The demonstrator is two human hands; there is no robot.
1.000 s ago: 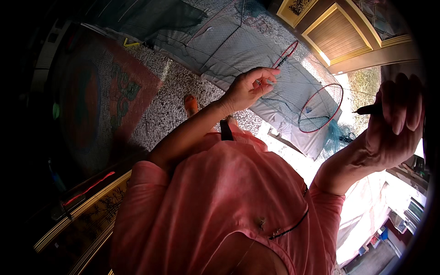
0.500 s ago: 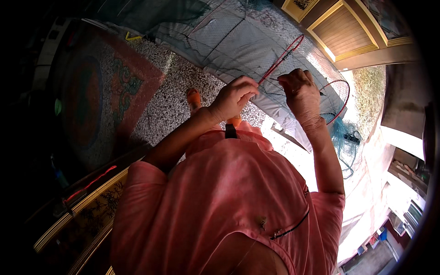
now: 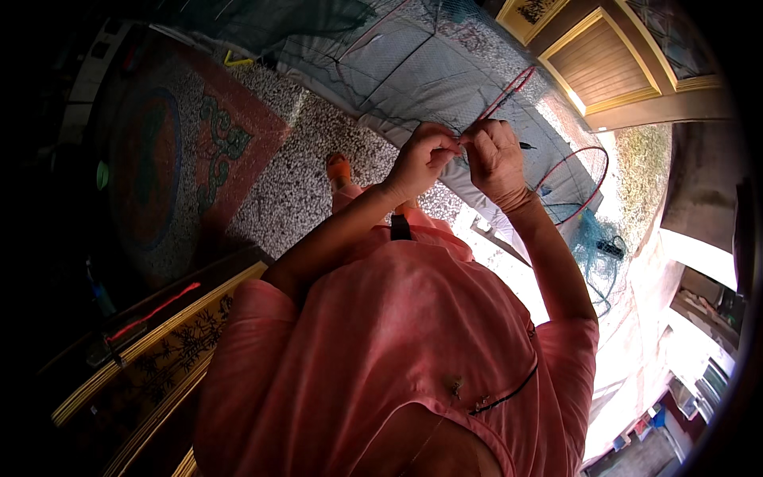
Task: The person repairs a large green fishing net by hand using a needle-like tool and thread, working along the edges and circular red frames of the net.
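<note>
My left hand [image 3: 420, 165] and my right hand [image 3: 494, 165] meet fingertip to fingertip in front of me. The left thumb and forefinger are pinched at the edge of a fine dark net [image 3: 413, 75]; the strand between them is too small to make out. My right fingers are closed around a thin dark pointed tool [image 3: 528, 145], whose end sticks out past the hand's right side. Just beyond the fingertips rises a narrow red hoop [image 3: 509, 89], lying against the net. A wider red hoop [image 3: 606, 171] stands to the right of my right hand.
Grey cloth [image 3: 342, 79] lies under the net across the speckled floor [image 3: 278, 191]. A bunched teal net [image 3: 592, 238] sits at the right. Wooden panelled furniture [image 3: 600, 60] stands at the far right, more [image 3: 159, 358] at the lower left. My foot wears an orange sandal [image 3: 338, 168].
My right hand has moved left and its fingertips now meet the left hand's. The left hand has shifted slightly right, and the tool's end shows farther out from the right hand.
</note>
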